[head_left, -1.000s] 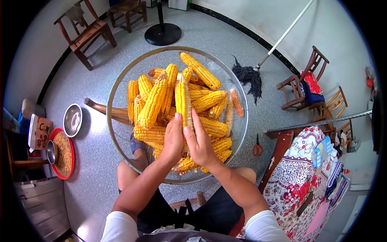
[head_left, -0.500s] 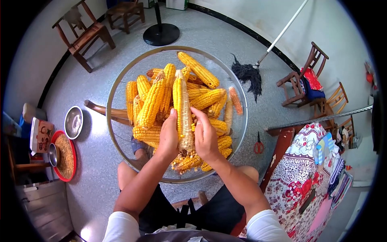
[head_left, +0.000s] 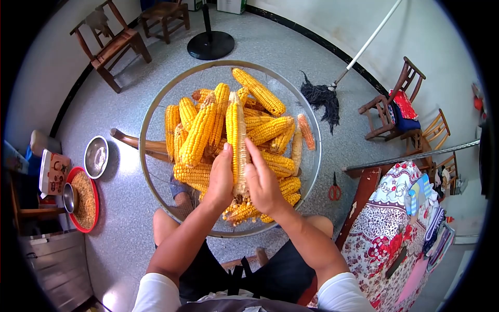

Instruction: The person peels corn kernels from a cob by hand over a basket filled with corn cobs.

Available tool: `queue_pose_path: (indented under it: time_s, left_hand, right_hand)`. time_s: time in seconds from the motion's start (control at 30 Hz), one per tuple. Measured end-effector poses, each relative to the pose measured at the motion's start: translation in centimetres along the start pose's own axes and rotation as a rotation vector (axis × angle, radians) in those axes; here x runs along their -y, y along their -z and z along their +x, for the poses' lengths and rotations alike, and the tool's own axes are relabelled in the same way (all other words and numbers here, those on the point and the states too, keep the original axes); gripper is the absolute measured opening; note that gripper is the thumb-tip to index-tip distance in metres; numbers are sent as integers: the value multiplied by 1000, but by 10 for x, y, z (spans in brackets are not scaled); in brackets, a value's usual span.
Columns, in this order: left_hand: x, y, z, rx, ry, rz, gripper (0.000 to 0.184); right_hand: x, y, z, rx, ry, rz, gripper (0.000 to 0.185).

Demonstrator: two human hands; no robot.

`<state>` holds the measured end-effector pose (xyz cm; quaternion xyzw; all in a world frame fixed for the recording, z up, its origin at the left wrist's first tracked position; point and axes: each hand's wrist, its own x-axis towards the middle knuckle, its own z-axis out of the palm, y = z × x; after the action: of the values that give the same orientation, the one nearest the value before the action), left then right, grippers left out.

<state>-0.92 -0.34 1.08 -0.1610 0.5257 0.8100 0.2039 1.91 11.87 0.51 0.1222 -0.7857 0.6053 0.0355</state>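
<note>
A partly shelled corn cob [head_left: 236, 130] lies lengthwise between my two hands, with yellow kernels on its left side and pale bare cob on its right. My left hand [head_left: 220, 177] is closed on its lower left side, thumb pointing up along it. On the other side my right hand [head_left: 264, 184] grips it, the fingers stretched along the bare part. Under and around them, several yellow corn ears [head_left: 198, 136] are piled in a round mesh sieve [head_left: 156, 195]. Two mostly bare cobs, one reddish [head_left: 305, 132] and one pale [head_left: 296, 152], rest at the sieve's right.
At left are a metal bowl [head_left: 96, 157] and a red basin [head_left: 96, 210] of kernels with a smaller bowl [head_left: 70, 197]. Scissors [head_left: 335, 191] lie on the floor at right, near a flower-patterned cloth [head_left: 374, 234]. A mop [head_left: 325, 99] and wooden chairs [head_left: 120, 41] stand farther off.
Over the last second more pale cob has come into view on the held ear's right side. My right hand has shifted slightly along and closer against the cob since half a second ago.
</note>
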Motion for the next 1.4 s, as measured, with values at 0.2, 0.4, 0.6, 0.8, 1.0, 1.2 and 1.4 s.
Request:
queue_pose_path:
  time_s: [0.2,0.4,0.6,0.8,1.0,1.2,1.4]
  left_hand:
    - [6,0,-2,109,-73,-77,48]
    - [13,-1,-14,363,-92,170,49]
    - [23,-5,-18,407,-80,159,40]
    - [22,-7,-17,418,-90,204,40]
    - [29,-3,-14,391,-115,252,41]
    - [31,-7,-17,208,-374,613,41]
    - [30,-8,-18,188,-405,734,42]
  right_hand:
    - [-2,14,6,-181,-101,141,44]
    - [-6,41,29,-370,-168,408,46]
    - [-9,52,44,-390,-37,532,41]
    - [-23,59,42,-347,-60,409,44]
    - [-19,56,43,-396,-109,513,48]
    - [-8,50,43,-338,-163,573,47]
    - [-16,44,44,-373,-188,436,45]
